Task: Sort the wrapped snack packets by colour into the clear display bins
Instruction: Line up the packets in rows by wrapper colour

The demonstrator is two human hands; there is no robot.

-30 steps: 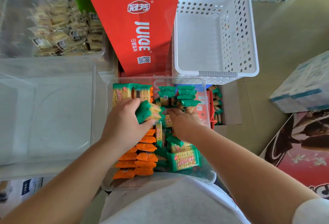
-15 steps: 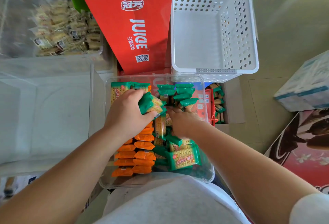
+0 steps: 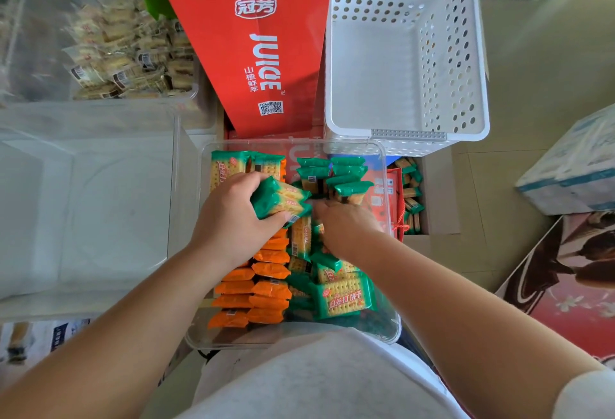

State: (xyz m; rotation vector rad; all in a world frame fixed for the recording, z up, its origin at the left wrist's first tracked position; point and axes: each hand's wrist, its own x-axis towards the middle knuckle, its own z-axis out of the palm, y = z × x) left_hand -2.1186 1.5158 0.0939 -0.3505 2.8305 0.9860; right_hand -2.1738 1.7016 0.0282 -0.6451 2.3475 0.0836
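Two colours share the clear bin [image 3: 382, 166] at centre frame: orange packets [image 3: 269, 289] rowed lower left, green ones part-stacked, left hand [image 3: 233, 222] gripping several green packets [image 3: 283, 200], right hand [image 3: 346, 225] closed among loose ones.

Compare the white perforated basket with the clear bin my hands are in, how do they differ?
The white basket is opaque plastic with round holes in its walls; the clear bin is see-through with solid walls. The white basket looks empty; the clear bin holds orange packets and green packets, with the left hand gripping a few green ones and the right hand reaching in. Both are open-topped rectangular containers standing side by side.
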